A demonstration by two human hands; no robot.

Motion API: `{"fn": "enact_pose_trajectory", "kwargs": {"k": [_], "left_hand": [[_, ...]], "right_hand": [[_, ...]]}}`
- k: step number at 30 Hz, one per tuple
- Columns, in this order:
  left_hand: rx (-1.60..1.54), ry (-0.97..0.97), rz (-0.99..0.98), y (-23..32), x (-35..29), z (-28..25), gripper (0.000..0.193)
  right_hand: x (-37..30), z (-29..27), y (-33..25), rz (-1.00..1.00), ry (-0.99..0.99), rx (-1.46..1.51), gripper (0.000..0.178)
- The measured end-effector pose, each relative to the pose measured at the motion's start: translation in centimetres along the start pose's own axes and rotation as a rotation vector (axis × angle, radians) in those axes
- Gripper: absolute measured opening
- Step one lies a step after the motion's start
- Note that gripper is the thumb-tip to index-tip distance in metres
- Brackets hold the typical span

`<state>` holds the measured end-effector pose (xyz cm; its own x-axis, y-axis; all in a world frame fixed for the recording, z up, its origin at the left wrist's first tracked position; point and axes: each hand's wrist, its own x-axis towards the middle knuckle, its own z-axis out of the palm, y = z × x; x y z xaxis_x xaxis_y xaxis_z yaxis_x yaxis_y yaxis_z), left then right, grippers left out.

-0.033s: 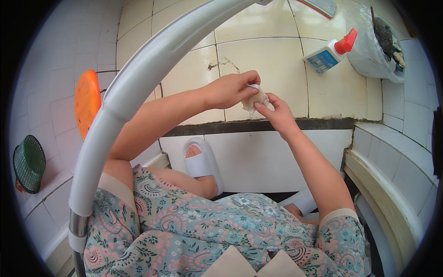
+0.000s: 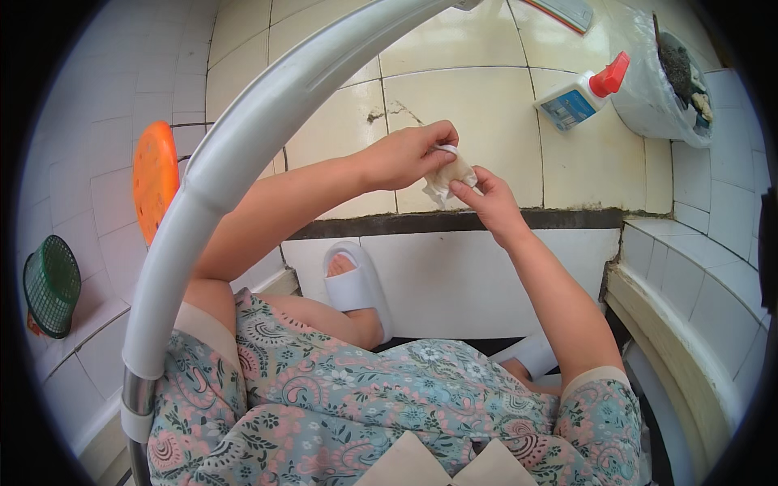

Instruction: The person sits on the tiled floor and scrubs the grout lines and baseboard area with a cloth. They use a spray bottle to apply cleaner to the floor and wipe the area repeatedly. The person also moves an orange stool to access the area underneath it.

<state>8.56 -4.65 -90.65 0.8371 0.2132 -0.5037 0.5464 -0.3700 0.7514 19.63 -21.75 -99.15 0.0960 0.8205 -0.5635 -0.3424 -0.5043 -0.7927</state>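
Left fingers: the left hand [image 2: 409, 154] curls its fingers [image 2: 444, 138] down over the top edge of a small crumpled white cloth [image 2: 450, 176], pinching it from above, near the centre of the frame.
Right fingers: the right hand [image 2: 485, 200] reaches up from below, thumb and forefinger closed on the lower edge of the same wad; the other fingers are loosely folded.
Cloth: held in the air between both hands, above the pale floor tiles [image 2: 474, 105] and the dark grout strip [image 2: 454, 220], touching nothing else.
Risk, slip: the hold looks like a fingertip pinch on each side, so the wad may well drop to the floor if either pinch eases while the hands work it.
Risk, footing: the person sits with a white slipper [image 2: 350, 285] on the step below; tiles here may be slick, though no water can be made out.
Risk, reach: a white curved tube [image 2: 235, 154] arcs across the upper left of the frame, close over the left forearm, and could catch the arm if it lifts.
Surroundings: a white bottle with a red cap [image 2: 579, 95] lies at upper right beside a bag-lined bin [image 2: 660, 93]; an orange round stool seat [image 2: 154, 180] and a green mesh basket [image 2: 51, 285] stand at left.
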Motion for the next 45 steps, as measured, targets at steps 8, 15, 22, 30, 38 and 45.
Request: {"fn": "enact_pose_trajectory", "kwargs": {"k": [8, 15, 22, 30, 38, 45], "left_hand": [[-0.032, 0.049, 0.095, -0.3, -0.1, -0.4, 0.014], [0.27, -0.311, 0.22, -1.6, -0.6, 1.2, 0.038], [0.155, -0.566, 0.022, -1.5, -1.0, -0.1, 0.039], [0.321, -0.524, -0.083, -2.9, -0.2, -0.5, 0.041], [0.394, -0.503, -0.039, -0.4, 0.2, 0.1, 0.036], [0.392, -0.458, -0.084, -0.7, 0.4, -0.5, 0.034]], "right_hand": [[-0.8, 1.8, -2.0, 0.088, 0.087, 0.64, 0.032], [-1.0, 1.1, -1.8, 0.12, 0.053, 0.694, 0.029], [-1.4, 1.8, -0.6, 0.245, 0.053, 0.55, 0.036], [-5.6, -2.3, 2.2, 0.213, 0.158, -0.246, 0.023], [-10.9, -16.2, 4.8, -0.02, 0.657, -0.874, 0.018], [-8.8, -24.1, 4.4, 0.029, 1.002, -1.242, 0.023]]}}
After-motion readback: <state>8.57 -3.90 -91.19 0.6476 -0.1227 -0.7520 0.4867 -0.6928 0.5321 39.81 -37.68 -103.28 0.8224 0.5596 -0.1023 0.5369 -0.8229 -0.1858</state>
